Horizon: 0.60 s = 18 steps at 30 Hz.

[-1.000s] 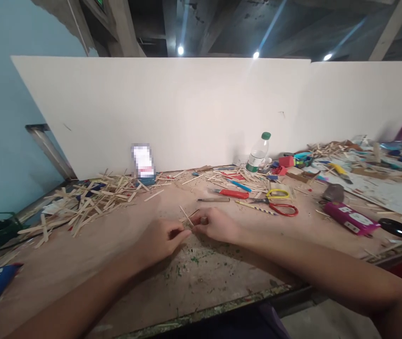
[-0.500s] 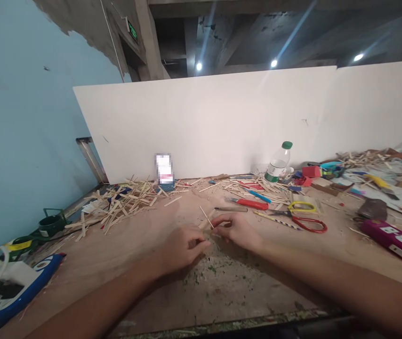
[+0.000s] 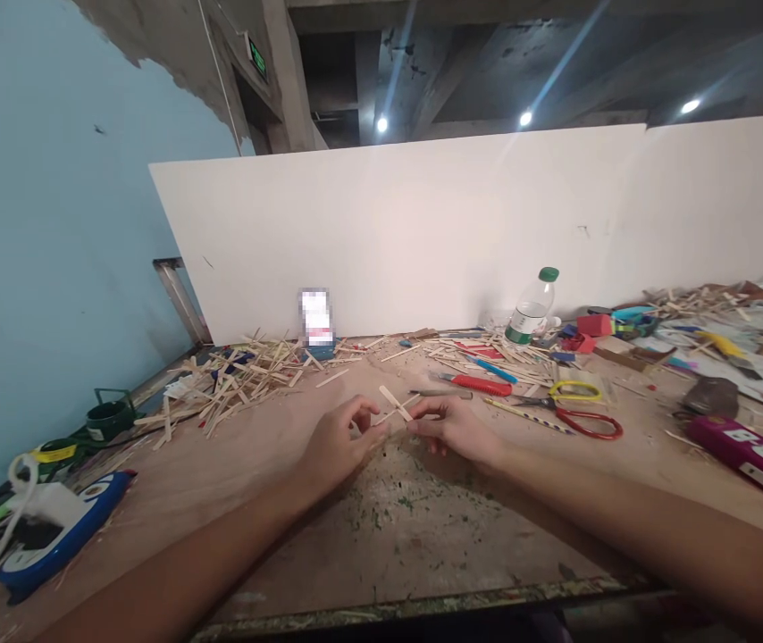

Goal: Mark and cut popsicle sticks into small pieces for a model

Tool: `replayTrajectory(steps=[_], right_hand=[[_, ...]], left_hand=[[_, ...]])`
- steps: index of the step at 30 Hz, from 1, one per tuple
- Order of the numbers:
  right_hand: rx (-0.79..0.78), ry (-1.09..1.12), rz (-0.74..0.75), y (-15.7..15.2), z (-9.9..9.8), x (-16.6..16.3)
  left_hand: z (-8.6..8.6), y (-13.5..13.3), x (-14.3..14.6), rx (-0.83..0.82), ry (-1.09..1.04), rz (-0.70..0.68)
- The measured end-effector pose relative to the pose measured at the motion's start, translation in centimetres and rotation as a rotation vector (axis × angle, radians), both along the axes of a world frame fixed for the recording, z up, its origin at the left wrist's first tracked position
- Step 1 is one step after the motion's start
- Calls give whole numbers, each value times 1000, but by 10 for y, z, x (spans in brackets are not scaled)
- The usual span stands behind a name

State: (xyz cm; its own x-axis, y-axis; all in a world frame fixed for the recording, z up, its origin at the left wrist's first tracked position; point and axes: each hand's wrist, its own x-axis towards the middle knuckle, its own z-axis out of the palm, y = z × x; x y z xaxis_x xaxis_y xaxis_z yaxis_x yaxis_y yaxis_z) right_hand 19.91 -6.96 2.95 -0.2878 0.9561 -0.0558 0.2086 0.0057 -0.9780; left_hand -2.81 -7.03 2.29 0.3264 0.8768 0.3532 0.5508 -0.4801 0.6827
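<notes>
My left hand point(image 3: 341, 442) and my right hand point(image 3: 452, 427) meet over the middle of the wooden workbench point(image 3: 422, 536). Both pinch small flat wooden sticks point(image 3: 396, 404) that cross each other between the fingertips, held just above the bench. The left fingers curl round one end and the right thumb and forefinger grip the other. A pile of loose wooden sticks point(image 3: 240, 384) lies at the back left.
Red-and-yellow scissors point(image 3: 575, 413), a red-handled knife point(image 3: 479, 384) and a plastic bottle point(image 3: 530, 308) lie right of the hands. A magenta box point(image 3: 750, 455) is at far right, a blue-and-white device point(image 3: 53, 540) at the left edge. A white board point(image 3: 455, 232) backs the bench.
Both hands have lifted slightly and the sticks are now raised and crossed between the fingertips. The view has swung left since a second ago.
</notes>
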Motion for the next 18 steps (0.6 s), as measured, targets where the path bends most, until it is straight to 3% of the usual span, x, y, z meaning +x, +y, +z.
replayTrajectory(steps=[6,18], right_hand=[[-15,27,45,1,-3,1],[-26,21,61,0,-1,1]], left_hand=[[4,-6,2,9,44,-48],[4,-1,-2,22,44,-6]])
